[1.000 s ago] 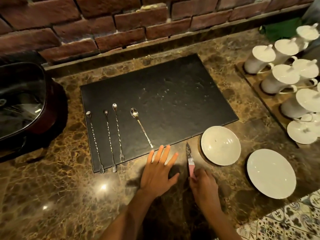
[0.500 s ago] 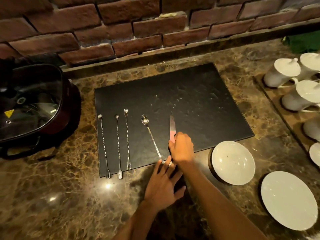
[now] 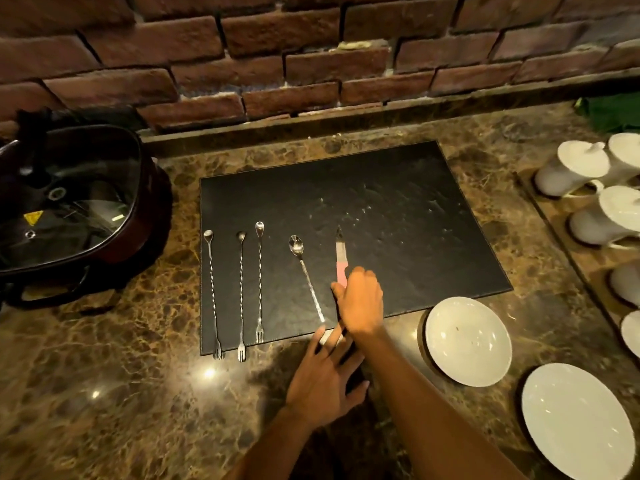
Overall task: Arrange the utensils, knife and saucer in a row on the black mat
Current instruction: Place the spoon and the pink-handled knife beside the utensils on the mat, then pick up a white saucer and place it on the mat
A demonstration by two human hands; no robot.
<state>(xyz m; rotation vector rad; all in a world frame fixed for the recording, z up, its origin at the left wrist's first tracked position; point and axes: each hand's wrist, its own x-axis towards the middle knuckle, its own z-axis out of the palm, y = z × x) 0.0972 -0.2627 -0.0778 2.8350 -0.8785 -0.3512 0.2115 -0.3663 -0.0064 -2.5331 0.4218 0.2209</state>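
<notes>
A black mat (image 3: 398, 216) lies on the marble counter. Three long twisted bar forks (image 3: 212, 292) (image 3: 241, 296) (image 3: 259, 282) and a long spoon (image 3: 306, 271) lie in a row on its left half. Right of the spoon, a pink-handled knife (image 3: 340, 256) lies on the mat, blade pointing away. My right hand (image 3: 360, 301) covers the handle's near end, fingers curled on it. My left hand (image 3: 325, 382) rests flat with fingers spread on the counter just below the mat. A white saucer (image 3: 467, 341) sits off the mat's lower right corner.
A larger white plate (image 3: 575, 420) lies near the right front. White lidded cups (image 3: 571, 171) stand on a wooden tray (image 3: 554, 223) at the right. A dark pot with a glass lid (image 3: 69, 202) sits left. A brick wall (image 3: 311, 57) backs the counter.
My right hand picked up the knife from the counter beside the saucer and carried it onto the mat, right of the spoon. The left hand stayed on the counter.
</notes>
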